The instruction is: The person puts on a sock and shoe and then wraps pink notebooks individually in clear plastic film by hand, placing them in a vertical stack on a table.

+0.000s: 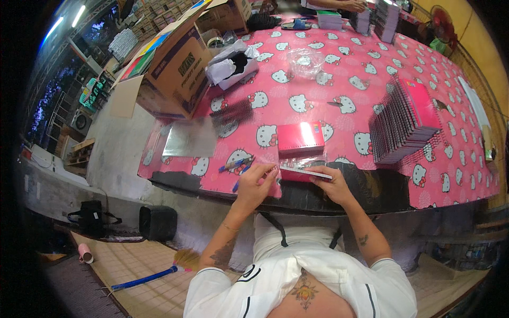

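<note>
In my right hand [333,188] is a thin pink-covered notebook [305,172], held by its right end with the page edges showing, at the table's front edge. My left hand [256,183] is pinched at the notebook's left end; what is between its fingertips is too small to make out. Just beyond lies a short stack of pink notebooks [301,137], with clear plastic around its near side. Blue-handled tools [236,164] lie beside my left hand, partly hidden by it. A tall stack of pink spiral notebooks [405,122] stands to the right.
Black binding coils [233,117] and clear sheets [189,139] lie at left, near a large cardboard box [172,69]. A crumpled white wrapper [231,64] and clear plastic [306,62] sit farther back. Across the pink patterned table [366,53], another person's hand [350,5] is near notebook stacks.
</note>
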Demonstrator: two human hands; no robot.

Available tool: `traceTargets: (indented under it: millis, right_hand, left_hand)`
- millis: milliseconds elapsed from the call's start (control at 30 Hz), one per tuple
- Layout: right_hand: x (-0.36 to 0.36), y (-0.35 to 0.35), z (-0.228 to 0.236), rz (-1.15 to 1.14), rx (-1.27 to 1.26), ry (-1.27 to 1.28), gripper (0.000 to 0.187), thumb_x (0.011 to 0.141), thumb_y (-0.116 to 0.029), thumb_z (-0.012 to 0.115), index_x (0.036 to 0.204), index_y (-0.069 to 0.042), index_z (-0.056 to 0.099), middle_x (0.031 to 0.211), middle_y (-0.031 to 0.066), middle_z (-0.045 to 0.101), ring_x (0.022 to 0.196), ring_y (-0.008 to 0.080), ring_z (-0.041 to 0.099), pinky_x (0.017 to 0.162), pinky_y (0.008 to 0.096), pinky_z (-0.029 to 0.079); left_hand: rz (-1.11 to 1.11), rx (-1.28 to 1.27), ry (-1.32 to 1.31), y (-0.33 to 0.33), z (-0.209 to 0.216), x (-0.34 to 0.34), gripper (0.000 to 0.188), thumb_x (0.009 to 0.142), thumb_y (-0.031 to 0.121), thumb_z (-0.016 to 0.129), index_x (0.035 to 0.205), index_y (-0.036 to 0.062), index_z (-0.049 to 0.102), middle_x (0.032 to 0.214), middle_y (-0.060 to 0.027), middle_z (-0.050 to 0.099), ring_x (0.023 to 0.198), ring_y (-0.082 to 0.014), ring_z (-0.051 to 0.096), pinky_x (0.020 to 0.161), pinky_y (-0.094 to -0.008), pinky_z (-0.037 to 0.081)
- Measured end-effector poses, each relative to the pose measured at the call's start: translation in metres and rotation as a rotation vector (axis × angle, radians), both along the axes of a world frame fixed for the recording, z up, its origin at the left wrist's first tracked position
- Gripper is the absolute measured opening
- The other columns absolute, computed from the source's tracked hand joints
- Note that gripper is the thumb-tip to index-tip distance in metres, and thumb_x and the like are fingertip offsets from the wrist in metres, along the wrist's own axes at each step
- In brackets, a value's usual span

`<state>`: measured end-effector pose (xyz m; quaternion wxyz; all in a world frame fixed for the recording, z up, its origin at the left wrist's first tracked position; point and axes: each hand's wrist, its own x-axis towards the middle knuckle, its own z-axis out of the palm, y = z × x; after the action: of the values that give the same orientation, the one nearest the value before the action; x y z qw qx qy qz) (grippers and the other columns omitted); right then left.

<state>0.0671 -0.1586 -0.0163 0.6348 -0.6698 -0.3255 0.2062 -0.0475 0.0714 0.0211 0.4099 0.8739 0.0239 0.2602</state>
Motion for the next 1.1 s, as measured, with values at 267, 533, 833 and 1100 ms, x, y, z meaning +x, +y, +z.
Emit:
traceTargets:
  millis: [267, 533, 833, 1100]
  right_hand:
    - [0.000, -0.002, -0.005, 0.018, -0.003, 0.020, 0.027, 0.088, -0.003, 0.068, 0.115, -0.005, 0.069, 0.106, 0.0054, 0.072, 0.098, 0.0103, 0.063, 0.090, 0.0271, 0.049]
    - [-0.002, -0.007, 0.001, 0.015, -0.022, -0.007, 0.028, 0.090, -0.008, 0.068, 0.117, -0.009, 0.069, 0.102, 0.0034, 0.072, 0.093, 0.0087, 0.062, 0.085, 0.0262, 0.049]
    - [-0.003, -0.003, -0.009, 0.007, 0.043, -0.004, 0.028, 0.089, -0.004, 0.067, 0.116, -0.007, 0.069, 0.107, 0.0047, 0.072, 0.097, 0.0101, 0.062, 0.087, 0.0272, 0.049]
    - [-0.011, -0.007, 0.001, -0.042, 0.003, -0.087, 0.027, 0.089, -0.008, 0.067, 0.117, -0.007, 0.069, 0.101, 0.0061, 0.072, 0.091, 0.0101, 0.063, 0.083, 0.0273, 0.050]
  left_hand:
    - [-0.250, 0.219, 0.102, 0.013, 0.023, 0.010, 0.024, 0.085, 0.010, 0.071, 0.107, 0.0041, 0.066, 0.094, -0.0134, 0.062, 0.078, -0.0240, 0.062, 0.067, -0.0334, 0.050]
    - [-0.309, 0.302, 0.149, 0.011, 0.025, 0.019, 0.022, 0.084, 0.014, 0.072, 0.104, 0.0059, 0.066, 0.093, -0.0143, 0.061, 0.080, -0.0326, 0.062, 0.070, -0.0400, 0.049]
    - [-0.319, 0.521, 0.144, 0.014, 0.021, 0.025, 0.024, 0.083, 0.025, 0.073, 0.098, 0.0080, 0.067, 0.087, -0.0100, 0.060, 0.082, -0.0290, 0.061, 0.073, -0.0380, 0.047]
    - [-0.311, 0.647, 0.096, 0.012, 0.018, 0.025, 0.034, 0.084, 0.034, 0.070, 0.108, 0.0101, 0.063, 0.111, -0.0087, 0.061, 0.108, -0.0282, 0.055, 0.105, -0.0534, 0.029]
